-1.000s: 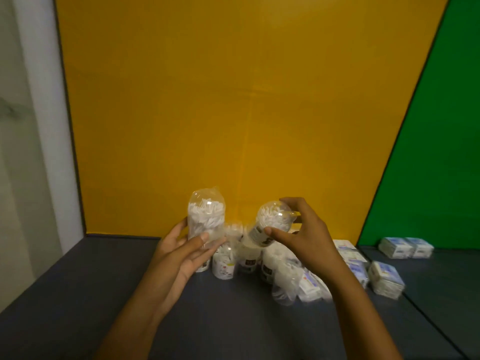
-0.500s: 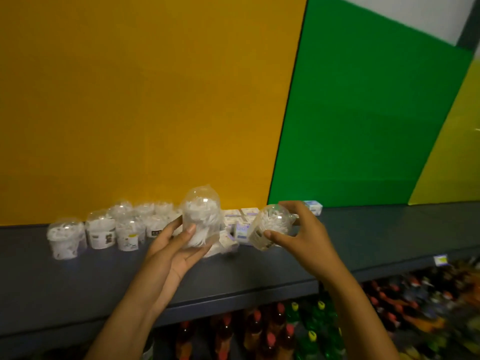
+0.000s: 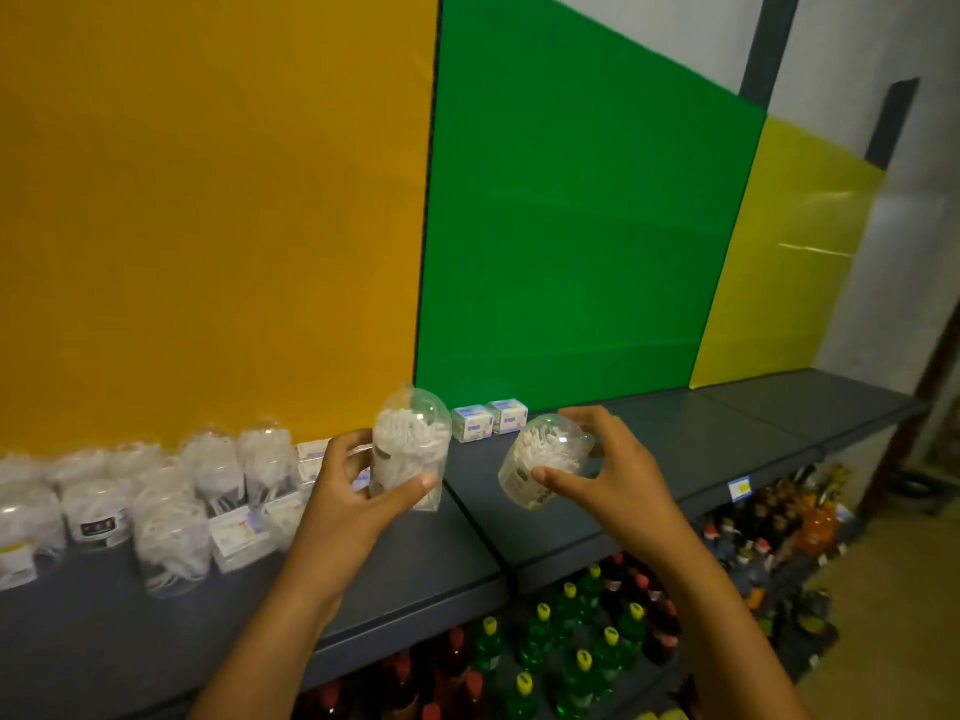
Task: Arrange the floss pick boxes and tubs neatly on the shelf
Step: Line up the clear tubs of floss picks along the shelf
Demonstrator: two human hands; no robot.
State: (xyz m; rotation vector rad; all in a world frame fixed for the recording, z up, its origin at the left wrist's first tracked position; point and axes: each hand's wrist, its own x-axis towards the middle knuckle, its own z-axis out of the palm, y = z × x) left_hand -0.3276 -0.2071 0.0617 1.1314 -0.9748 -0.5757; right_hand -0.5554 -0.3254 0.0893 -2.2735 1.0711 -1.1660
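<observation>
Two clear dome-lidded plastic tubs of white floss picks are held above the grey metal shelf [image 3: 467, 558] at frame centre: upright tub [image 3: 410, 449] gripped by left hand [image 3: 358, 491], tilted tub [image 3: 545, 459] pinched by right hand [image 3: 613, 475]. Clustered tubs [image 3: 171, 501] and small white boxes [image 3: 488, 419] remain unsorted; arranging judged barely begun.

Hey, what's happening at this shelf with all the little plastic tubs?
A person is sorting floss pick tubs on a dark grey shelf. Their left hand grips one upright tub, and their right hand holds a second tub tilted on its side; both are in the air above the shelf. More tubs and some small boxes crowd together on the left, and two small boxes stand side by side against the green back panel. Drink bottles fill the shelf below.
</observation>
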